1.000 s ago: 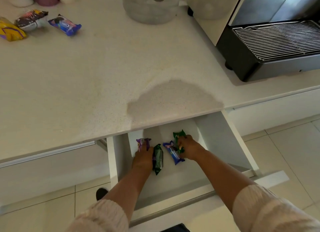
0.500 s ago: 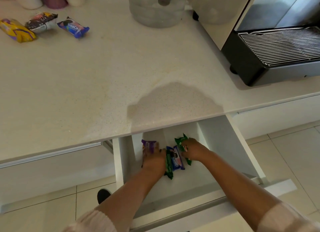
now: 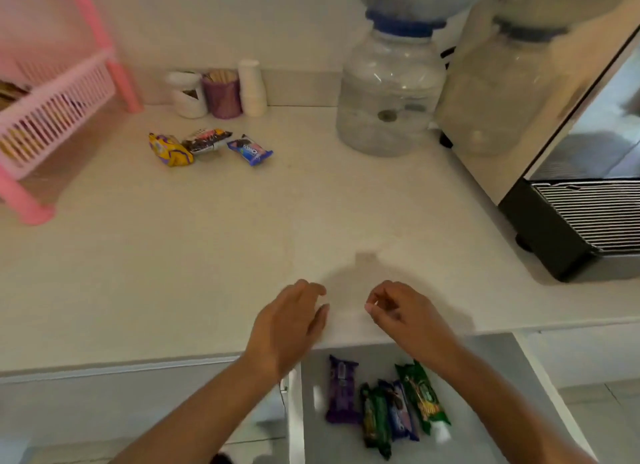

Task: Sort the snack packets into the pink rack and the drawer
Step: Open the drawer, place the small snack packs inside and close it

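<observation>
Both hands, left hand (image 3: pixel 287 321) and right hand (image 3: pixel 401 313), hover loose and empty over the worktop's (image 3: pixel 242 238) front edge. Four packets (image 3: pixel 384 404) lie in the drawer (image 3: pixel 502 377); three packets (image 3: pixel 207 146) wait near the pink rack (image 3: pixel 52 113), probably next.

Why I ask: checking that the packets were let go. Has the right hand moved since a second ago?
Yes. The right hand has come up out of the drawer, away from the packets, and now hovers empty above the counter edge.

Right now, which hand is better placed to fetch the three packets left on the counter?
Left, probably. The left hand is empty and nearer the three packets, which lie far left; the right hand would have to cross over.
</observation>
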Tool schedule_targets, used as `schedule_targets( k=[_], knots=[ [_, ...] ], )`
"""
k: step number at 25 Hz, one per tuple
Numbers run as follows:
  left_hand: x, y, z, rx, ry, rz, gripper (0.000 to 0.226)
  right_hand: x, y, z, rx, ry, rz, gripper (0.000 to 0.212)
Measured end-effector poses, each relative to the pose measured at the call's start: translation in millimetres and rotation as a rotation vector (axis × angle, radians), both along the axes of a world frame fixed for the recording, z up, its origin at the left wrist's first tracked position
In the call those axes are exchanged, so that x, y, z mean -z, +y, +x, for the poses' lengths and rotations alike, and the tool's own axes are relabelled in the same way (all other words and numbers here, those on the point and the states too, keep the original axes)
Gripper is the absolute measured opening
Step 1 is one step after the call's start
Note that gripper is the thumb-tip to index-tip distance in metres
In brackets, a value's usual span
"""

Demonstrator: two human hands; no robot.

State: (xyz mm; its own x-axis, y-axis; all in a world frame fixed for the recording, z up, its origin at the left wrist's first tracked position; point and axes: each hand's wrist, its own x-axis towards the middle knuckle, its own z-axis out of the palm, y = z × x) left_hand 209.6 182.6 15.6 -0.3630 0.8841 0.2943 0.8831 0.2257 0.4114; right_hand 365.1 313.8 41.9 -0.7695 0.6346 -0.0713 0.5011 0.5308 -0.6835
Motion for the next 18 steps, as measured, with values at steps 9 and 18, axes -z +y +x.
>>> schedule_targets(
  k=[9,18],
  knots=[
    [12.2,-43.1,-169.4,-0.505,-0.047,0.063,0.074,44.7,-20.3,-143.9,-0.170,-0.025,0.301,0.061],
    [18.6,-3.9,-264.9,-0.483,-0.187,0.117,0.097,53.7,17.0,-279.6,0.114,0.013,0.336,0.084]
  ],
)
